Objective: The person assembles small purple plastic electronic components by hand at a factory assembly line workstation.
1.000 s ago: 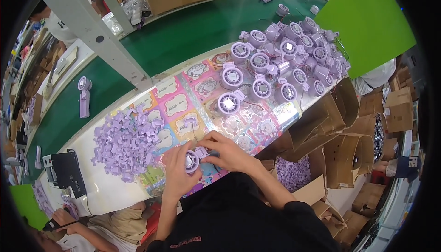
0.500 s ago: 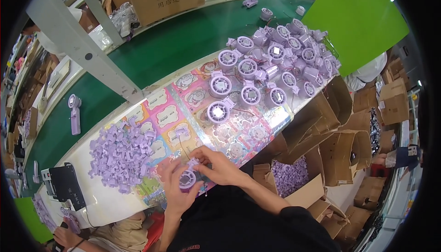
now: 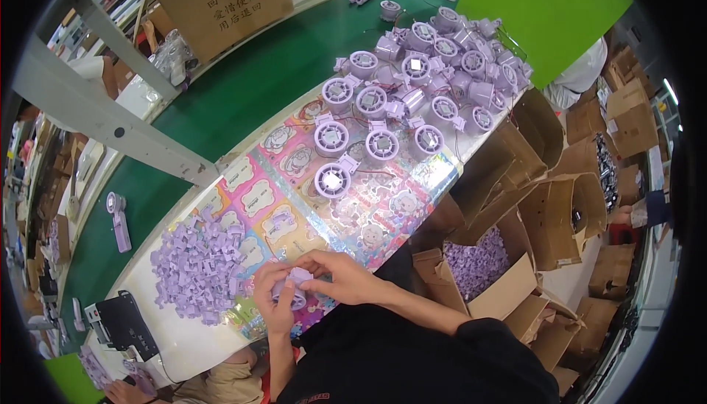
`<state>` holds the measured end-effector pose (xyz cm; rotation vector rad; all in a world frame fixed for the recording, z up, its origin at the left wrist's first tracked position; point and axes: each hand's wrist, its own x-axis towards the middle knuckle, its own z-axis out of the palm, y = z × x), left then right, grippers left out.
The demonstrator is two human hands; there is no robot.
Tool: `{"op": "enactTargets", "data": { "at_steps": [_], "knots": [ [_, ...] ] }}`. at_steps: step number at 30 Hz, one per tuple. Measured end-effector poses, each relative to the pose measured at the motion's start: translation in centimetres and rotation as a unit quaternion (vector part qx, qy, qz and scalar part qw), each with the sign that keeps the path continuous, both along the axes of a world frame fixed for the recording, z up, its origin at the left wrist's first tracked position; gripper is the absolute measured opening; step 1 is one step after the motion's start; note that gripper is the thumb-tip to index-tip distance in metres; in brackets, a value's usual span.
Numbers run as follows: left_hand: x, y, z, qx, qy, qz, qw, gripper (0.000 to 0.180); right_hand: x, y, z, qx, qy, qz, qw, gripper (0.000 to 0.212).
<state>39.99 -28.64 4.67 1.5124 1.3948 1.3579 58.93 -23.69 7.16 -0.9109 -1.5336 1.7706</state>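
Note:
Near the table's front edge, my left hand (image 3: 272,297) is wrapped round a round lilac fan head (image 3: 297,299). The fingers of my right hand (image 3: 339,277) pinch the small square neck at its top. Fingers cover much of the fan head, and its side wall faces me. Left of my hands lies a heap of small lilac plastic parts (image 3: 197,268). One such small part (image 3: 281,220) rests alone on the colourful printed sheet (image 3: 302,234). Beyond, at the right, many lilac fan heads (image 3: 381,144) with thin wires are piled up.
A green conveyor belt (image 3: 221,98) runs behind the table, carrying a lilac handheld fan (image 3: 118,221). A grey metal post (image 3: 110,120) rises at the table's back edge. Open cartons (image 3: 508,297) stand at my right, one holding lilac parts. A co-worker's hand (image 3: 127,391) shows at lower left.
The fan head has turned in my hands: its spoked face showed before, now its side wall does. My right hand has closed in on its neck. The whole view has shifted slightly.

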Motion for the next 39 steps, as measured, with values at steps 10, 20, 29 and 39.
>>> {"op": "enactTargets", "data": {
  "at_steps": [10, 20, 29, 39],
  "knots": [
    [0.5, 0.6, 0.2, -0.086, -0.158, -0.019, 0.984, 0.010, 0.3, 0.3, -1.9, 0.041, 0.023, -0.023, 0.999, 0.028],
    [0.3, 2.0, -1.2, -0.040, 0.103, 0.079, 0.991, 0.013, 12.9, 6.5, 5.5, 0.081, 0.092, -0.430, 0.895, 0.021],
    [1.6, 2.5, -1.1, -0.012, 0.128, 0.057, 0.990, 0.005, 27.3, 20.4, 5.3, 0.052, -0.060, -0.564, 0.822, 0.029],
    [1.0, 2.3, -0.8, 0.002, 0.125, 0.068, 0.990, 0.004, 25.9, 22.2, 1.8, 0.271, -0.411, -0.576, 0.653, 0.038]
  ]
}}
